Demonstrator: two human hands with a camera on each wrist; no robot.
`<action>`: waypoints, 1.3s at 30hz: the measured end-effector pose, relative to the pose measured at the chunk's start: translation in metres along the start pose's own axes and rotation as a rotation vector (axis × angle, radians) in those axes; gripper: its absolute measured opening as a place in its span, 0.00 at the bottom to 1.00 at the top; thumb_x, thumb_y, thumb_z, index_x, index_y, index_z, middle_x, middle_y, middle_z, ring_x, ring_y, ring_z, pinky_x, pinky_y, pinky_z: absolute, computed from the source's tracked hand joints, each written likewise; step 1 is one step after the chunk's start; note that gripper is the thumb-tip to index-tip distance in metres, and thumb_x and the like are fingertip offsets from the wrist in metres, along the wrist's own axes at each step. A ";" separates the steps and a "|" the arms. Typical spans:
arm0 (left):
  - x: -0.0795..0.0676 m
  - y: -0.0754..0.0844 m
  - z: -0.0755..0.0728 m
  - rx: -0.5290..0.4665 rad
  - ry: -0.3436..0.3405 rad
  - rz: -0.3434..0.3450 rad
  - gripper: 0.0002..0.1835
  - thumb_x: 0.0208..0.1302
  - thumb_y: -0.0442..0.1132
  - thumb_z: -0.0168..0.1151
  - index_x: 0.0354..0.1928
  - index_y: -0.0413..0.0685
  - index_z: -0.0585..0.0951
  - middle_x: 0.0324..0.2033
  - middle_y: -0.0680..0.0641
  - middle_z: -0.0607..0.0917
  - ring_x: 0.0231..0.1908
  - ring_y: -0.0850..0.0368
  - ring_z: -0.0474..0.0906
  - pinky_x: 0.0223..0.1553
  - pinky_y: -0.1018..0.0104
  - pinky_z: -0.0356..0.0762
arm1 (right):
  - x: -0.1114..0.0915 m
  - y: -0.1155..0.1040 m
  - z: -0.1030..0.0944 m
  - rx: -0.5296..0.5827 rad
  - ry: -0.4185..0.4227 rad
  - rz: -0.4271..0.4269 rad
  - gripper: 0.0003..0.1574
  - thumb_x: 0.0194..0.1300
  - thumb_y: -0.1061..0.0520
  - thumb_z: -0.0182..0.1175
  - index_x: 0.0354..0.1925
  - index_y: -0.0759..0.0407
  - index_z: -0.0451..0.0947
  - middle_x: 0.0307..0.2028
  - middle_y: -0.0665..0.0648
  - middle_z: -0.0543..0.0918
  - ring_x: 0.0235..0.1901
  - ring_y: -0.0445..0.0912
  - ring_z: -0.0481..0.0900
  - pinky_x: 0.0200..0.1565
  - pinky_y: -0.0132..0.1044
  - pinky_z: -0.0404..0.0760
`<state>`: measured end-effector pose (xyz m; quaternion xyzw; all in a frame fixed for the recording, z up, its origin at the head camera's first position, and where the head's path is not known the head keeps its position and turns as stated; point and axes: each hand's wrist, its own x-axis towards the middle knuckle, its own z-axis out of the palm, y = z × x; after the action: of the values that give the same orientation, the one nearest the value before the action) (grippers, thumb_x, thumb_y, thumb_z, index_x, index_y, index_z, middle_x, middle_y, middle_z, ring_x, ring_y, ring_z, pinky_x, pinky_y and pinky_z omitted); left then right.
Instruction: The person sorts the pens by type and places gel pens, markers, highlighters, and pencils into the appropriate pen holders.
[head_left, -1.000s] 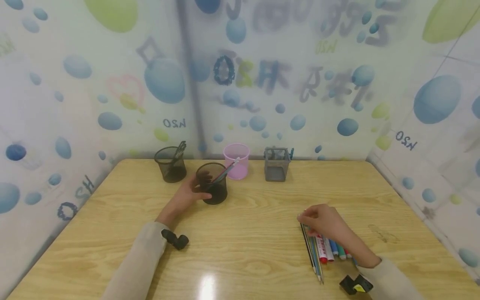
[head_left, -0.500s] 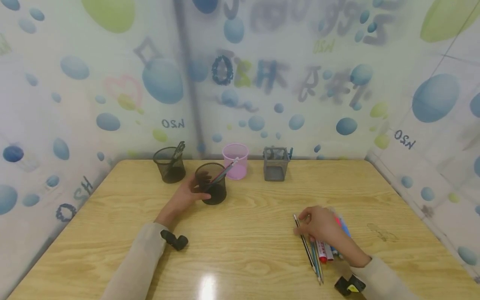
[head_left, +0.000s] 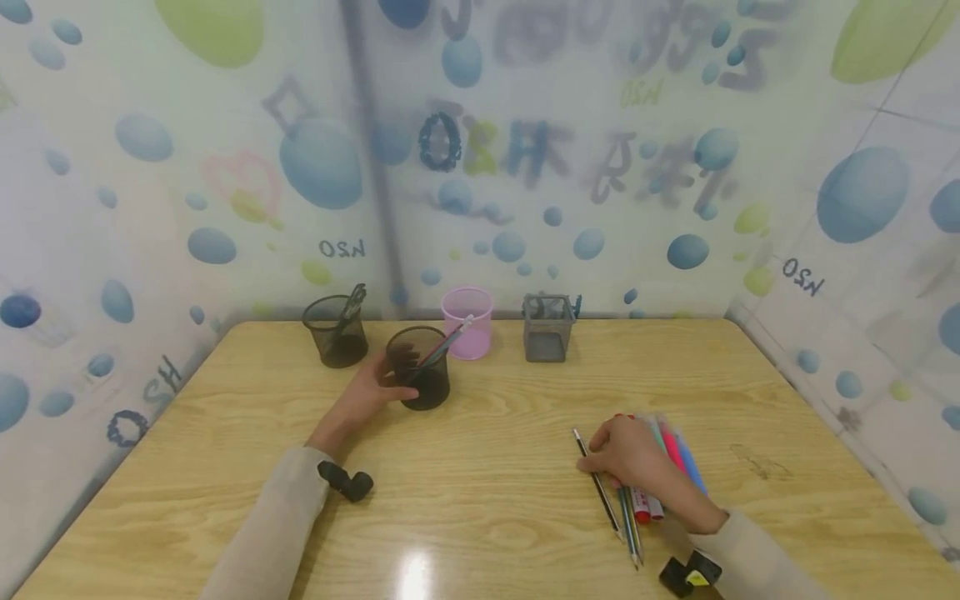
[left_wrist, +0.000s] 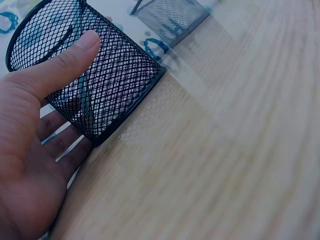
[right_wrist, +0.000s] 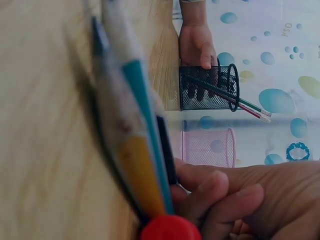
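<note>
My left hand (head_left: 366, 396) holds a round black mesh pen cup (head_left: 430, 387) at its left side, thumb in front and fingers behind. In the left wrist view the thumb lies across the mesh of the upright cup (left_wrist: 120, 85). Two pencils (head_left: 454, 337) lean in it, their ends above the rim. At the right, my right hand (head_left: 633, 454) pinches a black pencil (head_left: 607, 503) by its upper part, close over the table. Beside it lie other pencils (head_left: 628, 533), a red-capped marker (head_left: 641, 506) and several coloured markers (head_left: 686, 458), partly hidden under the hand.
Along the back edge of the wooden table (head_left: 480, 500) stand another black mesh cup (head_left: 341, 337) with dark items in it, a pink mesh cup (head_left: 468, 329) and a square grey mesh holder (head_left: 547, 333). A patterned wall (head_left: 480, 208) rises right behind them.
My right hand has slid left with the black pencil, drawing it apart from the other pencils and showing more of the markers. My left hand keeps its hold on the cup.
</note>
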<state>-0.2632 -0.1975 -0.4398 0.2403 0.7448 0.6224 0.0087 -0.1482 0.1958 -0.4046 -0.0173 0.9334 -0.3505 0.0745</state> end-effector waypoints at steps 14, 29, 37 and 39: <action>0.001 -0.002 0.000 -0.002 -0.001 -0.006 0.39 0.51 0.23 0.69 0.65 0.29 0.63 0.60 0.30 0.70 0.62 0.39 0.65 0.60 0.55 0.68 | 0.001 -0.005 0.001 -0.020 -0.041 -0.010 0.11 0.51 0.62 0.68 0.16 0.56 0.79 0.05 0.50 0.71 0.06 0.39 0.67 0.13 0.27 0.62; 0.002 -0.003 0.001 0.000 -0.004 0.014 0.38 0.51 0.23 0.69 0.65 0.29 0.63 0.60 0.29 0.70 0.62 0.38 0.65 0.60 0.55 0.68 | 0.009 -0.015 -0.031 0.181 0.018 0.018 0.13 0.62 0.58 0.62 0.41 0.68 0.79 0.20 0.55 0.82 0.20 0.50 0.82 0.24 0.39 0.79; 0.002 -0.003 -0.001 -0.008 -0.009 0.030 0.38 0.51 0.21 0.68 0.64 0.28 0.63 0.60 0.29 0.70 0.61 0.37 0.65 0.59 0.59 0.69 | 0.017 -0.035 -0.044 0.384 0.044 -0.004 0.20 0.65 0.53 0.61 0.48 0.68 0.74 0.29 0.58 0.84 0.27 0.54 0.84 0.35 0.42 0.82; 0.001 -0.003 -0.001 -0.007 -0.008 0.031 0.38 0.51 0.22 0.68 0.65 0.28 0.63 0.60 0.30 0.70 0.61 0.37 0.65 0.59 0.61 0.70 | 0.019 -0.042 -0.046 0.442 0.038 -0.017 0.20 0.66 0.53 0.61 0.48 0.68 0.73 0.30 0.59 0.84 0.29 0.55 0.84 0.39 0.41 0.82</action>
<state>-0.2657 -0.1980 -0.4421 0.2540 0.7387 0.6243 0.0028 -0.1744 0.1926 -0.3447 -0.0019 0.8349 -0.5475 0.0559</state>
